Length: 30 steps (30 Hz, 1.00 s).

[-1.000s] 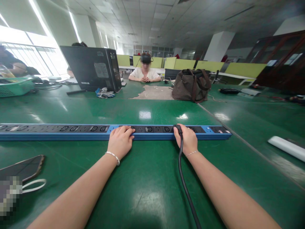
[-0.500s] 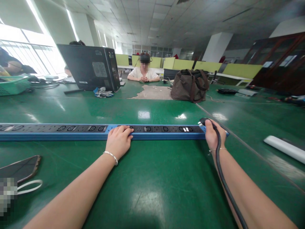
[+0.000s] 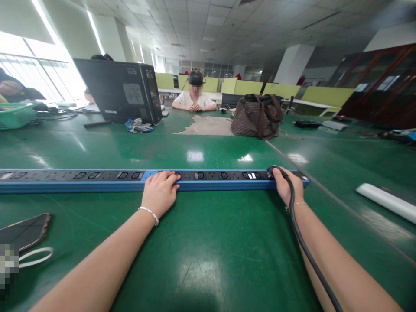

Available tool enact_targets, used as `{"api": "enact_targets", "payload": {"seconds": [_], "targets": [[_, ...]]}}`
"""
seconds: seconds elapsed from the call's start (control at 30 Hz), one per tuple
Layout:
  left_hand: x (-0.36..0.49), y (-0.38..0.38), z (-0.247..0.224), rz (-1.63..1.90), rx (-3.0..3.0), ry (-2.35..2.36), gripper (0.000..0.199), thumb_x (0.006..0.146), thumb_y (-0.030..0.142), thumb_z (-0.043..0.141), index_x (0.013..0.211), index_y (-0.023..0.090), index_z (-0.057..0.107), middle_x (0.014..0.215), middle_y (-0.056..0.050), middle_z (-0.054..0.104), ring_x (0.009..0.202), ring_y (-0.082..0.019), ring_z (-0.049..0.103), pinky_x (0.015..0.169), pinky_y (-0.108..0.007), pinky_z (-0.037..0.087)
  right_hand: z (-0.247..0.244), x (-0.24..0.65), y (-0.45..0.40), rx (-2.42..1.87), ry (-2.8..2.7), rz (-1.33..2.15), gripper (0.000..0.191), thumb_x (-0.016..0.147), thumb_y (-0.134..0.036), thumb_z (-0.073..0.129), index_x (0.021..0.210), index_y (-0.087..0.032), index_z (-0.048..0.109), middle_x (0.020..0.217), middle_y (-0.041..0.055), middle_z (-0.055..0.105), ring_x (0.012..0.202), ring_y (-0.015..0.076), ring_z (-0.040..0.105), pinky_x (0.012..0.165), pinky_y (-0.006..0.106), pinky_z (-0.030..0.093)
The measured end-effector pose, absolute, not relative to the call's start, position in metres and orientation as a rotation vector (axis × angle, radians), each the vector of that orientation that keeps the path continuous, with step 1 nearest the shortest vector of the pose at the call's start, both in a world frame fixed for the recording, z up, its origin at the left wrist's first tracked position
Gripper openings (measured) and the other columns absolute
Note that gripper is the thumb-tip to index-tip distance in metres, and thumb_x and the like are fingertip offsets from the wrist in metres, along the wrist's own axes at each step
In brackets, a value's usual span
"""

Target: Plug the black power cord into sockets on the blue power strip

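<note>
A long blue power strip (image 3: 211, 185) with black sockets lies across the green table. My left hand (image 3: 161, 187) presses on its middle, the fingers bent over the strip's top and front edge. Near the strip's right end, my right hand (image 3: 286, 186) grips a black power plug (image 3: 272, 171). The plug sits down against the socket face; its prongs are out of sight, so I cannot tell whether they are in a socket. From it a thick black cable (image 3: 294, 216) runs down along my right forearm.
A phone (image 3: 26, 232) lies at the left, a white bar-shaped object (image 3: 386, 201) at the right. Farther back stand a black computer case (image 3: 121, 95), gloves (image 3: 139, 125), a brown bag (image 3: 255, 117) and a green basket (image 3: 16, 117). Across the table sits a person (image 3: 195, 99).
My right hand has brought the plug slightly left and down onto the strip, and its prongs no longer show. My left hand stays in place on the strip.
</note>
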<state>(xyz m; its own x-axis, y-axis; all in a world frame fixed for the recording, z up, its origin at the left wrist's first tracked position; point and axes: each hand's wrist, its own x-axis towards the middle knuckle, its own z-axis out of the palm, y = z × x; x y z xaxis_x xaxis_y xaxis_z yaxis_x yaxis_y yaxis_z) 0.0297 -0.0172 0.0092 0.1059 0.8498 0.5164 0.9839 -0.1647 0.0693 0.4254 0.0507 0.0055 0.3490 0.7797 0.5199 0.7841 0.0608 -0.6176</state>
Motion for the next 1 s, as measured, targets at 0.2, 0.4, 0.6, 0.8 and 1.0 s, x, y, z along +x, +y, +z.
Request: {"api": "enact_targets", "payload": {"seconds": [0.2, 0.4, 0.6, 0.8, 1.0], "targets": [[0.03, -0.017, 0.009, -0.651, -2.096, -1.812, 0.023, 0.083, 0.026, 0.052, 0.102, 0.025, 0.064, 0.11, -0.004, 0.063, 0.104, -0.023, 0.055, 0.091, -0.039, 0.039, 0.009, 0.419, 0.049, -1.773, -1.431, -0.056, 0.037, 0.078, -0.043, 0.048, 0.098, -0.021, 0.071, 0.104, 0.0082, 0.07, 0.105, 0.0304, 0.06, 0.095, 0.048, 0.04], [0.03, -0.017, 0.009, -0.648, -2.095, -1.814, 0.024, 0.083, 0.026, 0.051, 0.103, 0.024, 0.064, 0.109, -0.004, 0.063, 0.104, -0.023, 0.055, 0.092, -0.039, 0.039, 0.005, 0.416, 0.048, -1.771, -1.513, -0.163, 0.038, 0.078, -0.042, 0.048, 0.098, -0.02, 0.071, 0.102, 0.0101, 0.07, 0.101, 0.029, 0.062, 0.095, 0.044, 0.042], [0.03, -0.018, 0.01, -0.642, -2.101, -1.821, 0.025, 0.083, 0.027, 0.05, 0.105, 0.025, 0.063, 0.111, -0.004, 0.063, 0.105, -0.023, 0.055, 0.093, -0.04, 0.039, -0.006, 0.414, 0.046, -1.805, -1.49, -0.326, 0.04, 0.079, -0.041, 0.05, 0.107, -0.018, 0.069, 0.118, 0.0125, 0.063, 0.113, 0.0307, 0.055, 0.097, 0.048, 0.041], [0.03, -0.018, 0.01, -0.647, -2.106, -1.826, 0.025, 0.083, 0.027, 0.05, 0.105, 0.024, 0.063, 0.111, -0.005, 0.063, 0.105, -0.023, 0.056, 0.093, -0.04, 0.039, -0.009, 0.416, 0.043, -1.779, -1.536, -0.427, 0.041, 0.082, -0.042, 0.048, 0.106, -0.018, 0.07, 0.111, 0.0114, 0.066, 0.117, 0.0294, 0.052, 0.099, 0.046, 0.04], [0.031, -0.019, 0.011, -0.634, -2.106, -1.835, 0.025, 0.084, 0.027, 0.049, 0.104, 0.024, 0.064, 0.112, -0.005, 0.063, 0.106, -0.023, 0.055, 0.094, -0.04, 0.039, -0.007, 0.416, 0.043, -1.835, -1.544, -0.41, 0.041, 0.083, -0.043, 0.047, 0.109, -0.021, 0.069, 0.114, 0.0136, 0.064, 0.115, 0.0287, 0.054, 0.098, 0.047, 0.04]]}}
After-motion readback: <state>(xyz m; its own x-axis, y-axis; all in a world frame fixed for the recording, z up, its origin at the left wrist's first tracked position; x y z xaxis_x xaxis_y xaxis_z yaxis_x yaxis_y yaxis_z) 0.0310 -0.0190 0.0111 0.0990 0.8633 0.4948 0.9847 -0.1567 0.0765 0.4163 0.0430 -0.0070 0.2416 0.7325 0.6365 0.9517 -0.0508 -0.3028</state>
